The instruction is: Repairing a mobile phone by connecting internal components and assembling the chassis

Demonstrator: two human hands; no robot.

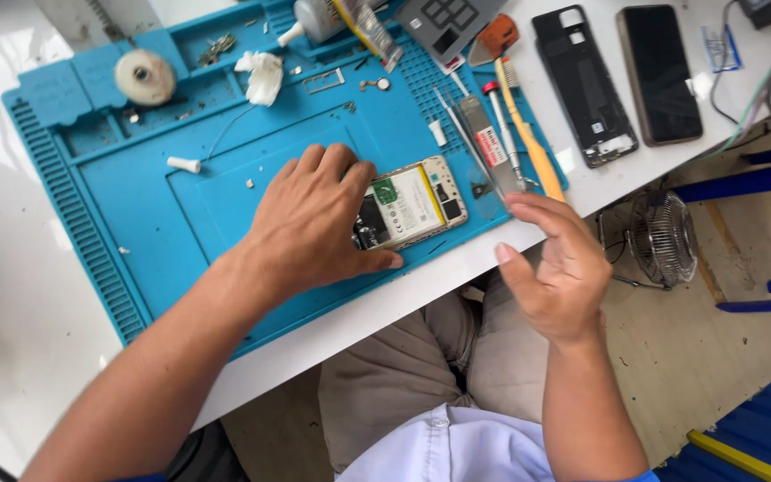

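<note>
Right up close to the camera you've got the person's lap and pale blue shirt hem, then both forearms coming up into frame. Biggest thing on the white bench (11, 295) is the blue silicone repair mat (136, 214), with trays along the top edge and a ribbed strip down the left side. On it the left hand (310, 228) lies flat, palm down, over the opened phone (412, 203), fingers spread loosely and thumb stretched along the near edge, so it's pressing the phone down rather than pinching it. That phone sits near the mat's front right corner with its back off; its left half is hidden under the hand, and only the battery and a bit of green board show. The right hand (553, 268) hovers off the bench edge, just beside the phone, fingers curled halfway and thumb out, holding nothing I can make out. Off to the right lie a black back cover (586, 85) and a dark phone (659, 73) side by side, well apart from the hands. A small fan (662, 236) stands on the floor below. Between the hands and the cover sits a bunch of tools, including a yellow-handled brush (533, 147) and tweezers (479, 134). Tiny bits on the mat are too small to tell.
</note>
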